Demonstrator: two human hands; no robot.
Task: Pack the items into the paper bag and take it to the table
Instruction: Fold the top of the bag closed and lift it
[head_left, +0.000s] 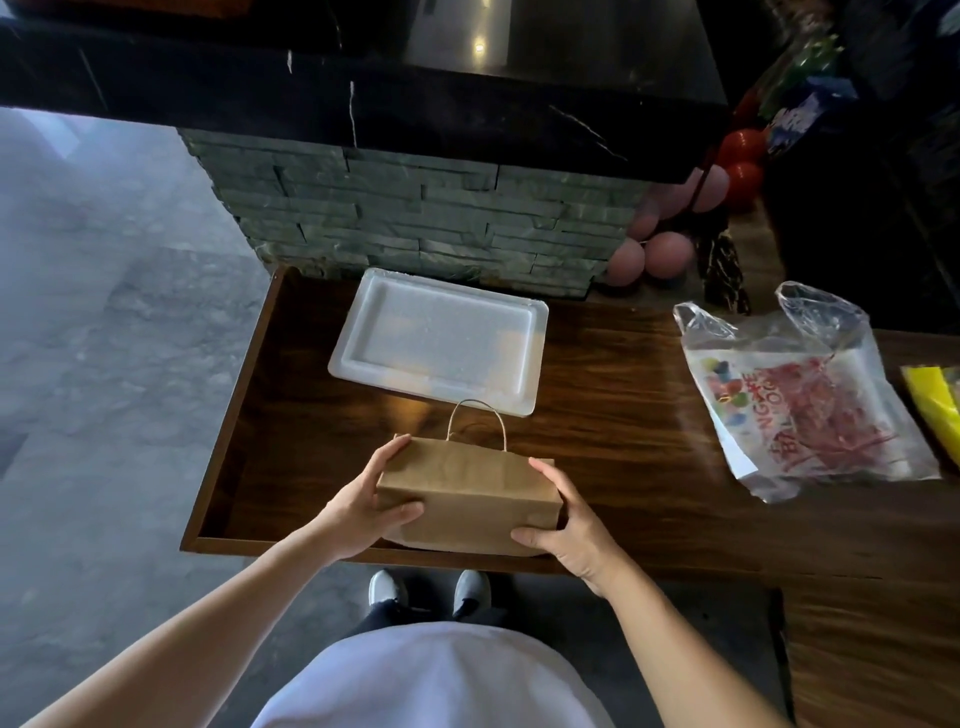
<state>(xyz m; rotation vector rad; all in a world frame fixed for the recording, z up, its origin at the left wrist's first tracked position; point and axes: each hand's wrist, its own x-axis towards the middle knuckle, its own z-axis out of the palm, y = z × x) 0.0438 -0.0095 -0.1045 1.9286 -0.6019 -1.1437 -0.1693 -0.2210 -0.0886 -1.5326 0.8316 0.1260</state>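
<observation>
A brown paper bag (470, 491) with a twisted paper handle lies near the front edge of a dark wooden counter (613, 415). My left hand (371, 506) grips its left end, thumb on top. My right hand (563, 525) holds its right end. Something pale shows under the bag's near edge. Behind the bag rests a white foam tray (441, 340), flat on the counter. What is inside the bag is hidden.
A clear plastic bag (800, 395) with red-printed packaging lies to the right, yellow wrapping (935, 400) beside it. Pink and red balloons (675, 234) cluster at the back right. A stone-faced wall with a black marble ledge (415, 119) rises behind. The floor drops off on the left.
</observation>
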